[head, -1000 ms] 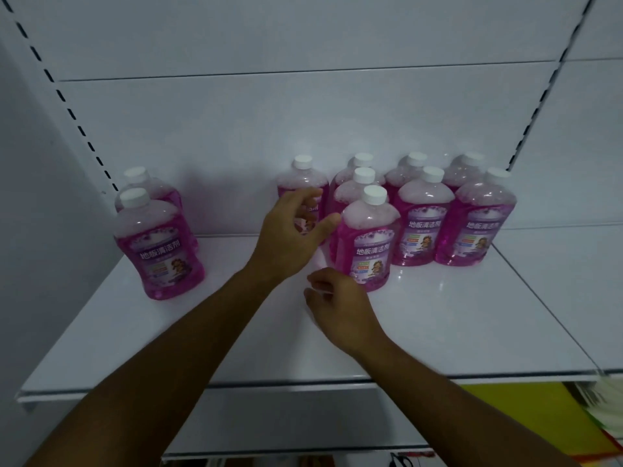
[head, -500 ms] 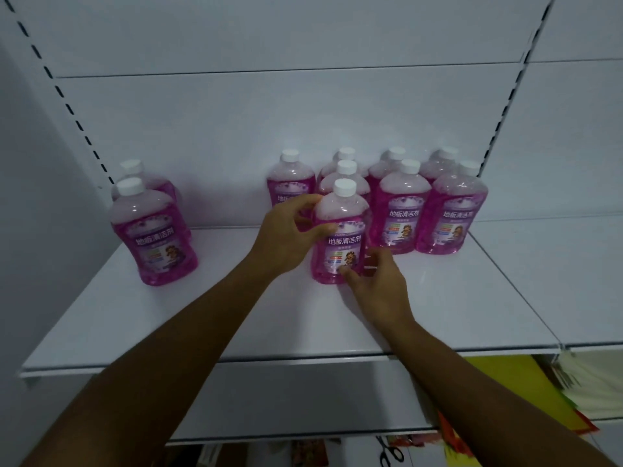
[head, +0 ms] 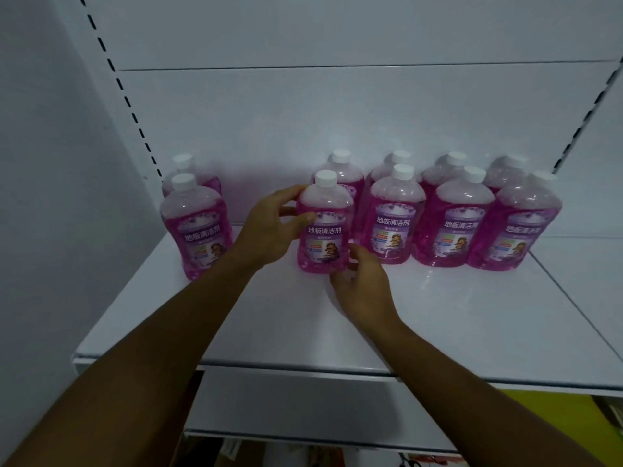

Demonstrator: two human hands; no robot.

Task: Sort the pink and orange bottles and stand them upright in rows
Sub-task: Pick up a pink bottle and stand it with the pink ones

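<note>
A pink bottle [head: 325, 227] with a white cap stands upright on the white shelf [head: 438, 318], at the left end of the front row. My left hand [head: 269, 230] grips its left side, thumb across the label. My right hand [head: 362, 284] holds its lower right edge with curled fingers. To its right three more pink bottles [head: 392, 217] stand in front, and several others stand behind them against the back panel. Two pink bottles [head: 197, 227] stand apart at the far left, one behind the other. No orange bottle shows.
The shelf's front edge [head: 303, 365] runs below my forearms. A slotted upright [head: 128, 106] rises at the left, another at the far right. A yellow object [head: 566, 419] lies on a lower level at the bottom right.
The held bottle has slid left, away from the cluster and into line with the front row. My right hand went from the shelf surface onto the bottle's base.
</note>
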